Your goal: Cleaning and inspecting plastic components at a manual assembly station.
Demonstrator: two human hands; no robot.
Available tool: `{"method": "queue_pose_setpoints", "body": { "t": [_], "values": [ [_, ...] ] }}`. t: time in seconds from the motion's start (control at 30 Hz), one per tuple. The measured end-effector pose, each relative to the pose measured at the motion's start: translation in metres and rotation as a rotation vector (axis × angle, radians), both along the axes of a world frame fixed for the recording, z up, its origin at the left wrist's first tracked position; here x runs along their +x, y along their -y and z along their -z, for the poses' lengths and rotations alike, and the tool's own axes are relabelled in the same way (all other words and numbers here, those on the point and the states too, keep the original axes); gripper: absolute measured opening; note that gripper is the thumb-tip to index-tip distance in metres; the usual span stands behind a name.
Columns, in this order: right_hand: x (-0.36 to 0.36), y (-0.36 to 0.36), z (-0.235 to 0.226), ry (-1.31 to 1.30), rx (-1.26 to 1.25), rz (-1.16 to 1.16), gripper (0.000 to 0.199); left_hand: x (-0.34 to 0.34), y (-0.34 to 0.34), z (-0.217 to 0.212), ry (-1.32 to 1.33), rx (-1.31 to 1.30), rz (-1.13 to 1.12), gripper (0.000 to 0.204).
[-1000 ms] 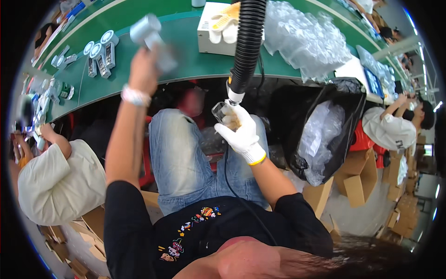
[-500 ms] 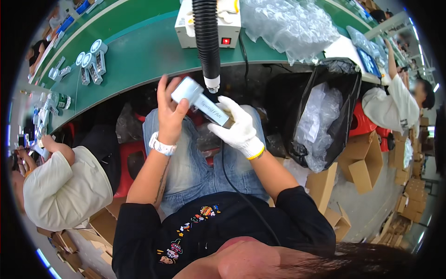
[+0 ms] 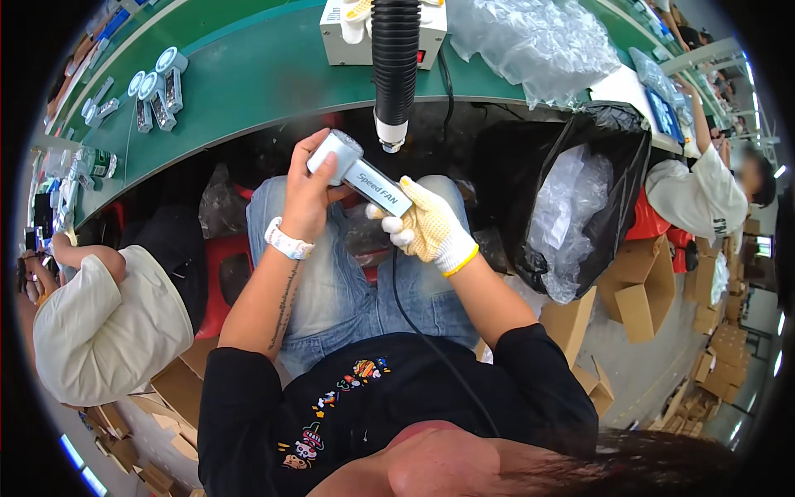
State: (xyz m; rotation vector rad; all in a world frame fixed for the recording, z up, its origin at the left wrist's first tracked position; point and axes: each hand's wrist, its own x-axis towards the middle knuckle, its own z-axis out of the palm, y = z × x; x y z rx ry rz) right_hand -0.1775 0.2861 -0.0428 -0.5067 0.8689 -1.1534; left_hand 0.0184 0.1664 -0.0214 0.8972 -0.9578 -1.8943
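Over my lap I hold a pale blue-grey handheld fan (image 3: pixel 377 187) with a round head and a flat, straight handle. My bare left hand (image 3: pixel 308 184) wraps round its round head. The handle's far end lies in my right hand (image 3: pixel 426 217), which wears a white knit glove with yellow dots; its fingers close round the end. Just above the fan hangs a black ribbed hose (image 3: pixel 395 66) with a white and metal nozzle (image 3: pixel 391 132), apart from the fan.
A green worktable (image 3: pixel 248 99) runs across the far side. On it are several similar fans (image 3: pixel 157 91), a white box (image 3: pixel 342 50) with a red switch, and clear plastic bags (image 3: pixel 530 50). A black bin bag (image 3: pixel 530 190) stands right; a person (image 3: pixel 108 323) sits left.
The fan has turned slightly and its head has shifted a little right. My left fingers have closed round the head; my right hand has rolled to show the glove's dotted side.
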Motion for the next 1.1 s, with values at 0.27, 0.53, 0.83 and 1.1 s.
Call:
{"method": "queue_pose_setpoints", "body": {
  "t": [0.27,0.53,0.83,1.1],
  "values": [
    [0.008,0.0,-0.027,-1.103,-0.764,0.263,0.06,0.03,0.01,-0.034,0.401,-0.24,0.446,0.047],
    [0.029,-0.048,-0.053,-1.304,-0.454,-0.654,0.037,0.048,-0.102,-0.022,0.352,-1.118,0.482,0.043],
    [-0.03,0.031,-0.108,-1.307,-0.737,0.079,0.046,0.057,-0.007,-0.015,0.238,-0.558,0.047,0.045],
    [-0.136,0.159,-0.146,-2.383,-0.704,0.761,0.028,-0.004,0.308,-0.037,0.84,-0.939,-0.514,0.056]
  ]
}}
